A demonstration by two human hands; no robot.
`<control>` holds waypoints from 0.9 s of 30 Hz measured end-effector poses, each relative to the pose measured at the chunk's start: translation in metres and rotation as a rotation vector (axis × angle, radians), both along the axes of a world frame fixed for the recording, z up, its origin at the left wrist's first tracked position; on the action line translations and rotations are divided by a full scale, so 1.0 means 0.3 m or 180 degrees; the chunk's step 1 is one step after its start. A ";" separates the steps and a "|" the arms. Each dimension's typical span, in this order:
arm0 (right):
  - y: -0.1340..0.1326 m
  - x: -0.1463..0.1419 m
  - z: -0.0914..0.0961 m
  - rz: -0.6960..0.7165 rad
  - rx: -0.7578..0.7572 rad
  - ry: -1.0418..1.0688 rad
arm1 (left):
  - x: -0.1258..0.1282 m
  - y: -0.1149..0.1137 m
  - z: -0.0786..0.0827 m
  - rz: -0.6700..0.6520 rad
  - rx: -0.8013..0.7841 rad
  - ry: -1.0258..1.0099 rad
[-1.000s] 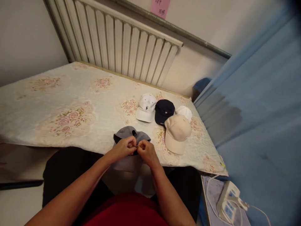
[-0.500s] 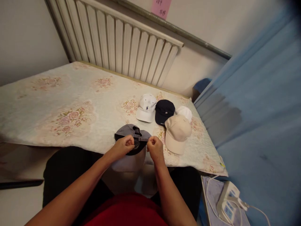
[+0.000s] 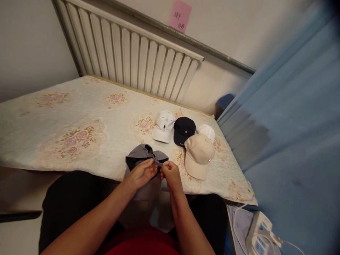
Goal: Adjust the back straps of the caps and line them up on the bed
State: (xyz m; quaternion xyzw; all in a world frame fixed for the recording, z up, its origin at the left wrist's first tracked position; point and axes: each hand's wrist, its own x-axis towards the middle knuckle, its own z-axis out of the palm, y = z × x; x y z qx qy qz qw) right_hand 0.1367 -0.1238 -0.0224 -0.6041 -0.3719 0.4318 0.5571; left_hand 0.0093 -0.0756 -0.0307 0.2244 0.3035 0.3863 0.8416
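Note:
A grey baseball cap [image 3: 140, 152] rests at the near edge of the bed, its back opening and strap facing up and its brim toward me. My left hand [image 3: 143, 173] pinches the strap near its middle, thumb on top and fingers curled beneath. At the strap's right end, my right hand [image 3: 170, 173] grips it between thumb and fingers. The hands partly hide the strap's fastening. Just beyond lie a white cap [image 3: 164, 124] with a small dark logo, a black cap [image 3: 184, 129] and a beige cap [image 3: 200, 154]. Another white cap [image 3: 207, 131] is partly covered by the beige one.
The bed has a flowered cover [image 3: 79, 138]. A white radiator [image 3: 132, 56] stands along the far wall, below a pink note [image 3: 180, 16]. A blue curtain [image 3: 287, 141] hangs at the right, above a power strip [image 3: 261, 233] with cables.
My left hand has moved right along the strap, closer to my right hand, and its fingers have turned upward. The strap is now bent between the hands. The view has tilted up slightly.

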 end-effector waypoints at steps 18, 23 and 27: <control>0.000 -0.027 0.036 0.0075 0.0117 0.0514 | 0.001 -0.007 0.047 0.0448 0.0329 -0.0190; -0.005 -0.036 0.061 0.0120 0.0087 0.0252 | -0.027 -0.018 0.057 0.0368 0.0550 -0.0044; -0.008 -0.041 0.100 0.0118 0.0110 0.0019 | -0.059 -0.015 0.071 0.0143 0.0769 0.0135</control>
